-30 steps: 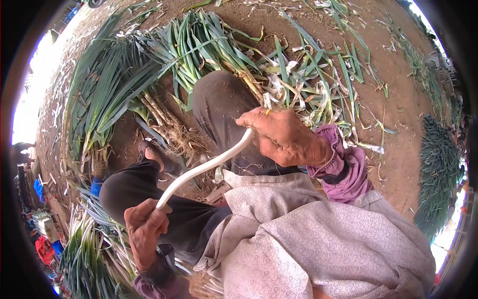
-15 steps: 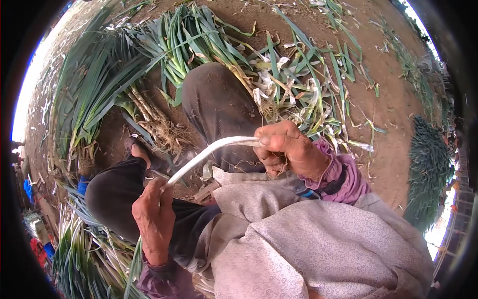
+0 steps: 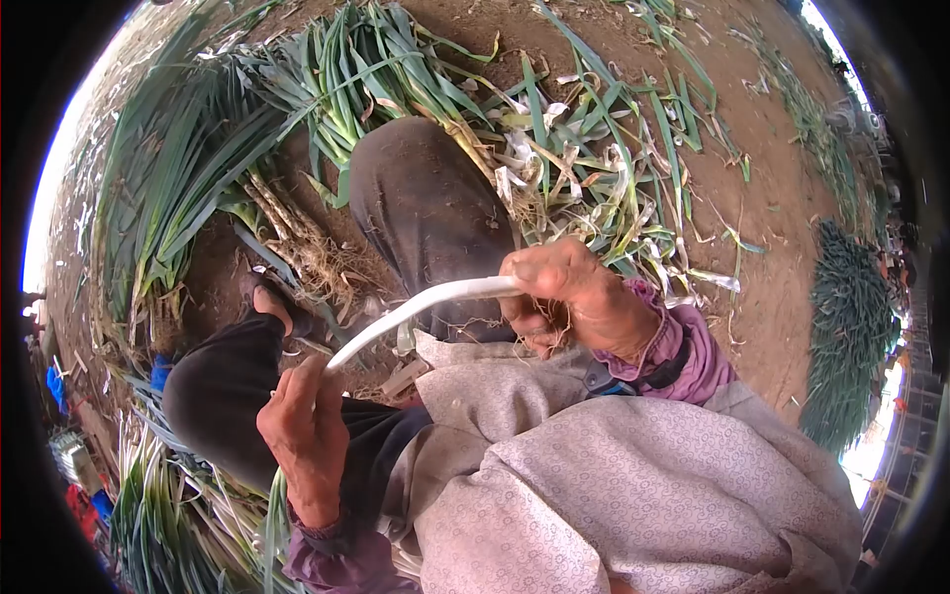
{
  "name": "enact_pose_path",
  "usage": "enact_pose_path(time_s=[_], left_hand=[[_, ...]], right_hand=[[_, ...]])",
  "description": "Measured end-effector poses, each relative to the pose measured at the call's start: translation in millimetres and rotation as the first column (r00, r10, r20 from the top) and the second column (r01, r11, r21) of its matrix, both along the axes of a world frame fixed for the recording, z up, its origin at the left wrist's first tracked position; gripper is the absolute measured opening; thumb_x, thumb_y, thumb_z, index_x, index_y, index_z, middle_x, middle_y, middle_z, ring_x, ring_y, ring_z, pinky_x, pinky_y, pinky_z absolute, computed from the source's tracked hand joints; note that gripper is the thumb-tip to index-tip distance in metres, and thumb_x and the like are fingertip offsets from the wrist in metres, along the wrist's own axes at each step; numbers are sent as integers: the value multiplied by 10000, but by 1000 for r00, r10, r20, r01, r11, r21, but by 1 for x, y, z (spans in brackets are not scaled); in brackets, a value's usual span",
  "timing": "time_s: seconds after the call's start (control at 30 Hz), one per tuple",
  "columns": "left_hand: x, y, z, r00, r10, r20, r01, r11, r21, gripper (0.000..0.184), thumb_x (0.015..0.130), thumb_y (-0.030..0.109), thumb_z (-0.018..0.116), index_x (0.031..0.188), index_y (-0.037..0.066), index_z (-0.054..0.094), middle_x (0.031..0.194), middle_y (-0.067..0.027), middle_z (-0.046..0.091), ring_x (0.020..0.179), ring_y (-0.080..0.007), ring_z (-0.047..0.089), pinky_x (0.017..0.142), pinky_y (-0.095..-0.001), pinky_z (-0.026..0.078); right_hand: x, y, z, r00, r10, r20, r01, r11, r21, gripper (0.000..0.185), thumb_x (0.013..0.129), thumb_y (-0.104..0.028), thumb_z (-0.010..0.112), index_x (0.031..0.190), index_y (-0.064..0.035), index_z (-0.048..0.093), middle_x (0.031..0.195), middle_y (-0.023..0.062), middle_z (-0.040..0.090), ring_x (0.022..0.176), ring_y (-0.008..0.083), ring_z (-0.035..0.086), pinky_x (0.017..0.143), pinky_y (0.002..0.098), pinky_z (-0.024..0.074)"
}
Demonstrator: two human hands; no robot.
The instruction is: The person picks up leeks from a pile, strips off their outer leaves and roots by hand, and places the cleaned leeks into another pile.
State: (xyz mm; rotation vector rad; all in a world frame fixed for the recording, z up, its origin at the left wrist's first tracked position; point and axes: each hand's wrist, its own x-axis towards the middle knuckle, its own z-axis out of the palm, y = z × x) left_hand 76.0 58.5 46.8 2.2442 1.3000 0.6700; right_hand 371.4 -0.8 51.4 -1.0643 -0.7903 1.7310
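A white leek stalk [image 3: 426, 300] is stretched between my two hands in a shallow arch above my lap. My left hand [image 3: 305, 436] is closed round its lower left part, and green leaves [image 3: 275, 515] hang below that hand. At the other end, my right hand [image 3: 574, 302] is closed on the stalk, thumb and forefinger pinching it. Thin roots [image 3: 564, 327] show beneath the right hand's fingers. My knee [image 3: 426, 188] is just behind the stalk.
Untrimmed leeks with roots [image 3: 297, 228] lie on the soil ahead and left. Peeled leaves and skins [image 3: 604, 168] are scattered beyond my right hand. Leeks with pale stems [image 3: 163, 505] are at lower left. A large green pile [image 3: 849, 337] lies far right.
Both hands keep hold of the leek and have barely shifted. The stalk near my right hand looks smoother and whiter; the loose brownish edge there no longer shows.
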Motion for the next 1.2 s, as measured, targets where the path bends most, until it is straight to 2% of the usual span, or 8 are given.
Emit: enact_pose_path(time_s=[0.17,0.23,0.3,0.4,0.57,0.7,0.93,1.2], left_hand=[[2,-5,0,1000,3,0,-3,1000,30,222,760,-3,635,979,36,631,752,-122,570,650,-256,578,602,-340,461],[3,-4,9,990,-17,-138,47,976,214,294,723,35,640,1016,58,625,798,-129,606,697,-309,595,579,-390,467],[21,-11,21,980,-14,-198,41,990,133,407,688,71,688,1087,52,613,870,-131,613,745,-326,609,630,-395,506],[52,-15,24,979,-186,-83,201,950,240,439,699,142,726,1106,33,602,943,-127,611,854,-291,609,735,-371,513],[61,-21,25,897,-434,-86,439,897,53,235,763,141,684,953,46,582,776,-85,548,707,-259,563,611,-375,456],[60,-24,21,839,-544,8,542,836,84,153,776,122,650,818,68,514,686,-65,493,607,-254,530,552,-368,420],[66,-33,13,926,-366,93,350,925,151,199,687,21,646,832,56,514,663,-70,492,585,-271,548,510,-370,430],[85,-32,30,912,-161,376,89,975,203,246,735,-46,643,970,-7,583,684,-101,545,561,-266,549,507,-352,430]], right_hand=[[-1,-7,5,999,36,25,-36,999,-25,276,936,-262,498,766,-45,513,614,-36,395,499,46,345,425,228,262],[0,-9,4,996,67,56,-67,998,-4,223,936,-215,492,795,-43,514,639,-35,409,530,42,365,452,225,287],[-3,-9,9,972,87,219,-92,996,15,232,929,-208,506,788,-28,545,644,-17,469,557,44,412,474,223,325],[-4,-8,10,919,162,359,-217,969,117,219,911,-179,520,778,-10,566,631,-6,512,578,44,445,493,224,352],[-13,-6,11,802,149,578,-330,917,223,180,857,-140,550,783,23,564,593,97,458,563,124,455,513,327,372],[-2,-5,5,726,405,556,-617,741,266,229,899,-200,603,812,11,584,615,136,433,584,117,461,545,325,385],[-26,-10,9,928,322,190,-352,923,156,296,969,-221,559,812,23,617,656,4,551,584,70,490,512,269,391],[-48,-9,17,999,-19,27,11,965,261,368,965,-307,567,865,40,638,687,36,570,563,76,533,503,231,421]])
